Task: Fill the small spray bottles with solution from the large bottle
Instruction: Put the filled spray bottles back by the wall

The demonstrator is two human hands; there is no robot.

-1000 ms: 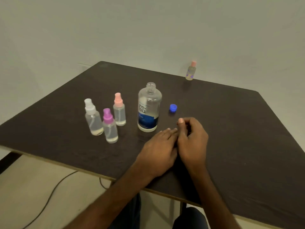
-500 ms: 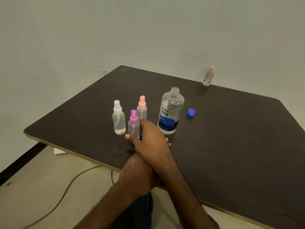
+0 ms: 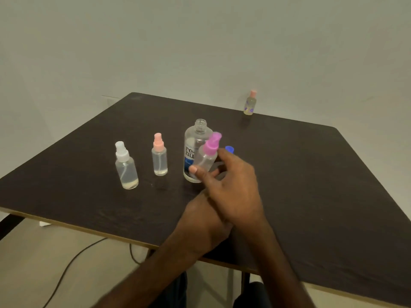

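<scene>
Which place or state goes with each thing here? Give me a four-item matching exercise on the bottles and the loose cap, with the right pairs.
Things
1. purple-topped spray bottle
2. large bottle
3. blue cap
4. white-topped spray bottle

Places or states
A. farthest left, standing on the table
B. upright, its neck open
C. tilted, gripped by the right hand
D. lying on the table just right of the large bottle

Pairs: 1-C, 2-B, 3-D, 4-A.
</scene>
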